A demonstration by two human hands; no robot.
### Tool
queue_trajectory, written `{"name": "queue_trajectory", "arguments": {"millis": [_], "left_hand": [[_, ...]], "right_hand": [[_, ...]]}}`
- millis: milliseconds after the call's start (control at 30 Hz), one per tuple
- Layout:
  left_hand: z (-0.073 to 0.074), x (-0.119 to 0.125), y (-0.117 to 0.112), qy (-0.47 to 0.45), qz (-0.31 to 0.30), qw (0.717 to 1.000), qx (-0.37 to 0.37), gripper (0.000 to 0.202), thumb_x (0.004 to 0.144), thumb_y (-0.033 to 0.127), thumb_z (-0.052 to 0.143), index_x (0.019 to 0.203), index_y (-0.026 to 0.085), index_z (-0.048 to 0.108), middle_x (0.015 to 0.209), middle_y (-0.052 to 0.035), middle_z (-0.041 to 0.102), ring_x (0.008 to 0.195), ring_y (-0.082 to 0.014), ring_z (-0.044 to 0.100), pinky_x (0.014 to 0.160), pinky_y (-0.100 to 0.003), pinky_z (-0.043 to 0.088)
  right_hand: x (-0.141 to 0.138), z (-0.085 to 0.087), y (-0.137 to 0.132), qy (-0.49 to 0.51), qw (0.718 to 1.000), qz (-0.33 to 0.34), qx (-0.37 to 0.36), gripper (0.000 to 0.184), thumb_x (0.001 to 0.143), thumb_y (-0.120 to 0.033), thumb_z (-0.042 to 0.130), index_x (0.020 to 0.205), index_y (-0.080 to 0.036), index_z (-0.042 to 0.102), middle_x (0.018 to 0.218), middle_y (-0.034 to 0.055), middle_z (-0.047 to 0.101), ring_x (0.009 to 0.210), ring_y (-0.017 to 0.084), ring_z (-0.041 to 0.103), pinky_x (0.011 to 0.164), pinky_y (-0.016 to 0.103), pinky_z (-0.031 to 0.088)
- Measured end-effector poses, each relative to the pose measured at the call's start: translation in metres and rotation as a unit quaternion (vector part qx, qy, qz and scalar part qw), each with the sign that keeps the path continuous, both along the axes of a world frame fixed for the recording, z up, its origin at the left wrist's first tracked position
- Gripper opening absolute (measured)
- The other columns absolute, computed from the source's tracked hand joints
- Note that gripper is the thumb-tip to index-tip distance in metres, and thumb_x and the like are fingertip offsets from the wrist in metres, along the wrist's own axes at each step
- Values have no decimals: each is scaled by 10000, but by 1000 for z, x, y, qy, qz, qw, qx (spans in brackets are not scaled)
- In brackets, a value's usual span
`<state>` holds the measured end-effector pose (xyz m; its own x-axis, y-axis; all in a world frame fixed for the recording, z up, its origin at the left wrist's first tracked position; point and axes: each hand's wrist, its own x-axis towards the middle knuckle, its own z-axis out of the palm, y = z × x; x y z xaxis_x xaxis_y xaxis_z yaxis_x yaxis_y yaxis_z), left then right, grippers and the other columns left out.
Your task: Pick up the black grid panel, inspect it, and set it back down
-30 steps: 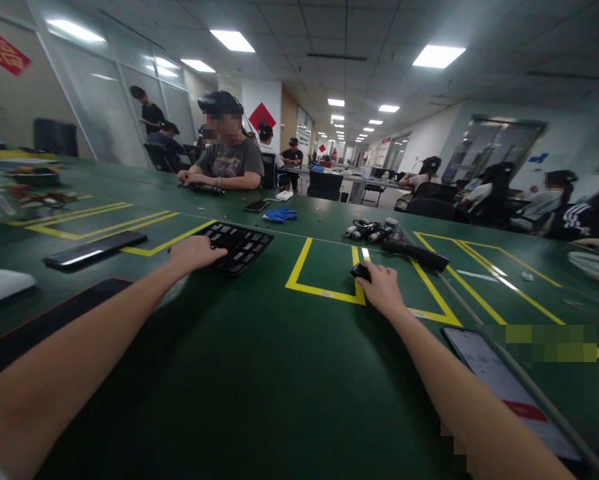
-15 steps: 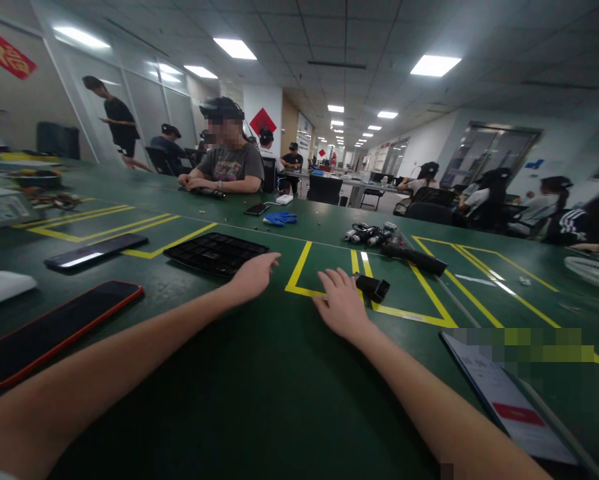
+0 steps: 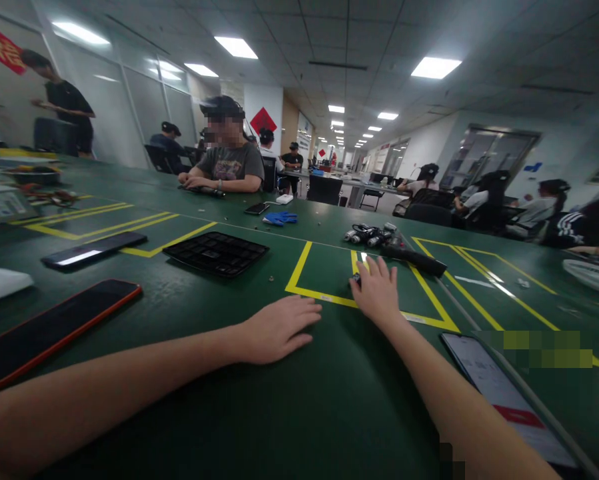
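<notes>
My left hand (image 3: 279,328) lies flat on the green table (image 3: 259,413), fingers stretched out, holding nothing, just short of a yellow taped square (image 3: 299,267). My right hand (image 3: 378,291) rests with fingers spread inside that square. It covers a small black part (image 3: 356,279), of which only the left edge shows. A black compartment tray (image 3: 216,253) lies to the left, beyond my left hand.
A black handled tool (image 3: 414,259) and a cluster of small cylinders (image 3: 369,233) lie beyond my right hand. Phones lie at left (image 3: 92,248), near left in a red case (image 3: 54,327), and near right (image 3: 504,393). Blue gloves (image 3: 280,217) and a seated person (image 3: 226,163) are opposite.
My left hand left the black tray and drew back to the right onto bare table. My right hand let go of the small black part, slid left, then came back over it.
</notes>
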<state>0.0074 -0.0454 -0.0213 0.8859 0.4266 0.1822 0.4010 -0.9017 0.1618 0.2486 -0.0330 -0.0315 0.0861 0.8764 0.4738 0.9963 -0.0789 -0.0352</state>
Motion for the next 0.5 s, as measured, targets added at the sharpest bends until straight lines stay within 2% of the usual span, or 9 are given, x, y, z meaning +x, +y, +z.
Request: {"name": "queue_trajectory", "arguments": {"millis": [33, 100, 200, 267, 333, 433, 500], "left_hand": [[1, 2, -8, 14, -29, 999, -19, 388, 882, 337, 408, 1237, 205, 491, 1338, -74, 458, 1246, -207, 387, 1047, -377, 279], [2, 4, -17, 22, -51, 997, -47, 360, 881, 320, 418, 1207, 207, 518, 1311, -74, 485, 1218, -208, 417, 1021, -364, 312], [2, 5, -15, 2, -39, 998, -46, 346, 884, 303, 412, 1194, 194, 519, 1266, -77, 518, 1170, -200, 454, 988, -349, 344], [3, 4, -7, -4, -19, 1000, -8, 336, 888, 299, 395, 1171, 178, 529, 1214, -89, 542, 1113, -207, 485, 957, -358, 363], [5, 3, 7, -2, 35, 998, 49, 321, 890, 292, 374, 1119, 156, 552, 1133, -112, 563, 1029, -222, 516, 904, -374, 386], [6, -2, 35, 16, 192, 976, 107, 312, 883, 317, 365, 1020, 122, 567, 1009, -141, 566, 906, -232, 539, 795, -362, 424], [3, -8, 53, 43, 279, 953, 108, 311, 875, 341, 374, 972, 112, 561, 963, -150, 567, 854, -238, 551, 731, -351, 438]], "right_hand": [[7, -2, 2, 5, 999, -37, -13, 480, 848, -369, 382, 1265, -140, 441, 1392, 144, 346, 1304, 356, 188, 1003, 607, 150], [17, -7, 6, 37, 993, -82, -70, 483, 852, -421, 350, 1229, -148, 479, 1332, 163, 416, 1241, 370, 297, 947, 595, 249], [20, -12, 9, 74, 985, -87, -132, 499, 862, -450, 290, 1161, -133, 533, 1153, 178, 548, 1072, 331, 469, 856, 472, 379], [20, -11, 9, 70, 986, -81, -129, 499, 862, -443, 291, 1148, -119, 541, 1118, 183, 562, 1034, 317, 488, 835, 423, 391], [18, -10, 9, 64, 987, -80, -124, 488, 862, -436, 298, 1141, -120, 545, 1118, 184, 562, 1030, 310, 487, 838, 409, 383], [18, -8, 7, 60, 988, -81, -120, 482, 864, -428, 302, 1138, -117, 547, 1112, 186, 564, 1020, 309, 491, 834, 404, 377], [17, -7, 7, 60, 988, -81, -121, 488, 864, -427, 296, 1146, -115, 542, 1112, 188, 563, 1013, 313, 495, 825, 404, 380]]}}
